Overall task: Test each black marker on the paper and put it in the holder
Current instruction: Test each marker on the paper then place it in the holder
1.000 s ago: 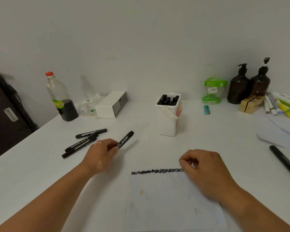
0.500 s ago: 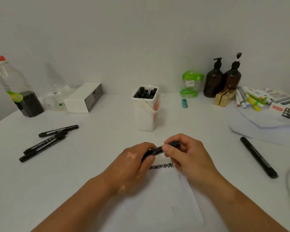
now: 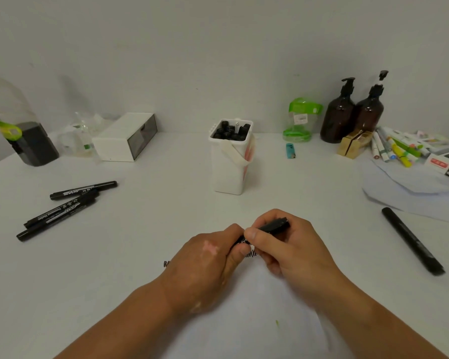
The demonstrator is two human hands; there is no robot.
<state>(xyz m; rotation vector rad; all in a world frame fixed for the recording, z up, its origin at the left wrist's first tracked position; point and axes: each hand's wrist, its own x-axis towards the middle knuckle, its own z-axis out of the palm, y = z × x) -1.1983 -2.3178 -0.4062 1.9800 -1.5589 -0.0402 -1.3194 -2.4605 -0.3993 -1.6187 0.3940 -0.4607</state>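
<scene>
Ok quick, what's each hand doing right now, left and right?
Left hand: grips one end of the black marker.
Right hand: pinches the same marker's other end, above the paper.

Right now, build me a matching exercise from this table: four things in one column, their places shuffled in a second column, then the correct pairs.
Column one
1. white square plastic holder
2. small blue plastic lighter
3. thick black marker
4. clear plastic bottle of dark liquid

Column two
A. upright at the far left of the white table
B. lying alone on the right side
C. upright in the centre, packed with black marker ends
D. lying flat in front of the green-lidded clear jar

Pairs: 1-C, 2-D, 3-B, 4-A
</scene>
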